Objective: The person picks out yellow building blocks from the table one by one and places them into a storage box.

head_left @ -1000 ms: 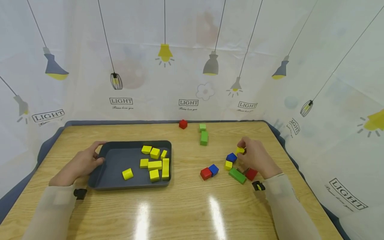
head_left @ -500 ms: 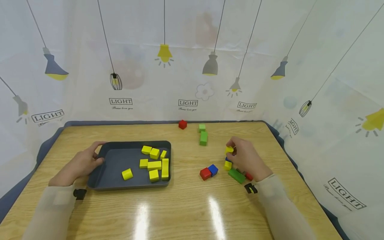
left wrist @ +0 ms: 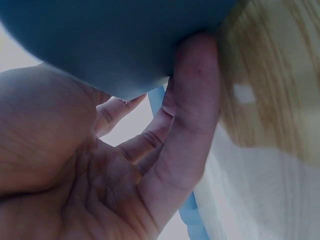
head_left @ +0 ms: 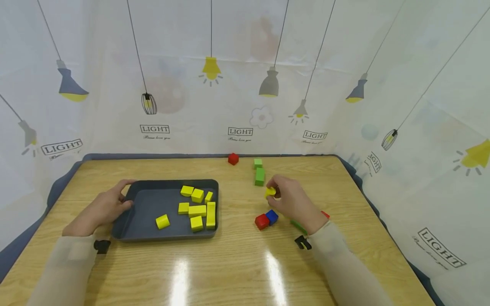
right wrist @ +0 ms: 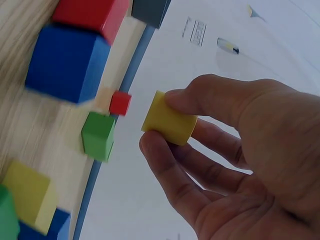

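Observation:
My right hand (head_left: 294, 204) pinches a yellow cylinder block (right wrist: 172, 121) between thumb and fingertips, raised over the table right of the tray. In the head view it hovers just behind a red block (head_left: 262, 221) and a blue block (head_left: 272, 216) that sit side by side. My left hand (head_left: 104, 209) holds the left end of a dark grey tray (head_left: 147, 204), thumb at the rim; in the left wrist view a finger (left wrist: 192, 110) presses against the tray's outer wall. Several yellow blocks (head_left: 197, 211) lie in the tray, mostly towards its right end, with a yellow cylinder (head_left: 162, 221) nearer the middle.
At the back of the wooden table (head_left: 229, 272) are a red block (head_left: 233, 159) and two green blocks (head_left: 259, 176). My right forearm partly covers a green block (head_left: 298, 227) and a red one (head_left: 325, 214). A yellow block (right wrist: 31, 195) shows in the right wrist view.
My right hand has carried the yellow cylinder block leftward from the right-hand cluster, past the blue and yellow blocks there. The left hand and the tray have stayed put.

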`<act>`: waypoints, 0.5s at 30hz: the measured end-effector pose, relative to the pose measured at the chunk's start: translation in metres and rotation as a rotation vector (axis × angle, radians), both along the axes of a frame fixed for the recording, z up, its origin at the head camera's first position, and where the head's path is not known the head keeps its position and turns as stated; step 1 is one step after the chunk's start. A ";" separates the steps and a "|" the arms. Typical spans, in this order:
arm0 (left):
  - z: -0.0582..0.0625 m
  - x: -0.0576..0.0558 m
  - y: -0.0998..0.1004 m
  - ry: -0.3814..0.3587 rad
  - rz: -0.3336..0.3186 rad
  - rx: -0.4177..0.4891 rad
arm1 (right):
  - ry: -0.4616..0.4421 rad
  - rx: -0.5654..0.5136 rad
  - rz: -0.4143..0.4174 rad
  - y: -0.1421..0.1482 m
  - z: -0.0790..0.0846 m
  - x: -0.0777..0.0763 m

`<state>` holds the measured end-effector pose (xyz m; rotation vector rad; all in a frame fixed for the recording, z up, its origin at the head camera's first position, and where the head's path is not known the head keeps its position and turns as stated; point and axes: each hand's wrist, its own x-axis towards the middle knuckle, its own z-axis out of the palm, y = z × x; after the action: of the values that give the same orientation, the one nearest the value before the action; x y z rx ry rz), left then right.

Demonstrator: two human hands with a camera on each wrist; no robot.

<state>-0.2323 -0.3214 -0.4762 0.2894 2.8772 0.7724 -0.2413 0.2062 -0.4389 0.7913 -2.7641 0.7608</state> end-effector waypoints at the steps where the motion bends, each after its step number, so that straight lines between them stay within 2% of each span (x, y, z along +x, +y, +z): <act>1: 0.000 0.000 0.000 -0.001 0.000 0.001 | 0.001 -0.001 0.015 -0.005 0.000 0.000; 15: 0.000 -0.002 0.000 -0.008 0.003 0.000 | 0.012 0.014 0.168 -0.067 0.001 0.007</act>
<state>-0.2339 -0.3212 -0.4766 0.2809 2.8712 0.7724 -0.2344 0.1390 -0.4377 1.0382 -2.7204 0.7638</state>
